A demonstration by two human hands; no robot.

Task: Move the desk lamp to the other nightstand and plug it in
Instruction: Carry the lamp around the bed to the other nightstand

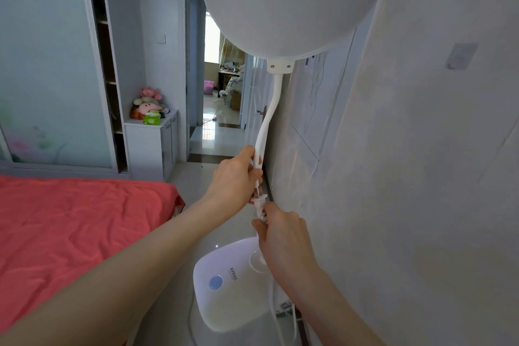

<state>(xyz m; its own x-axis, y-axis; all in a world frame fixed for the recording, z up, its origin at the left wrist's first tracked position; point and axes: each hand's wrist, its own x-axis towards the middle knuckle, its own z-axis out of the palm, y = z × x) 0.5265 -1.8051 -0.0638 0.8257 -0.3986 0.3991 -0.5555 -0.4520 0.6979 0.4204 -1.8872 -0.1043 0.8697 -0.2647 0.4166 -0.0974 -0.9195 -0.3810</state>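
Note:
The white desk lamp is lifted in front of me. Its round head [286, 0] fills the top of the view. Its bent neck [271, 109] runs down to its base [224, 284], which has a blue button. My left hand [236, 180] grips the lower neck. My right hand [283, 236] pinches the white plug [259, 203] just below, prongs pointing up. The white cord [273, 314] hangs beside the base. No nightstand or socket is in view.
A bed with a red sheet [70, 227] lies to the left. The white wall [421, 177] is close on the right. A low white cabinet [151, 143] with plush toys stands ahead, beside a wardrobe [56, 64]. An open doorway [216, 87] leads to another room.

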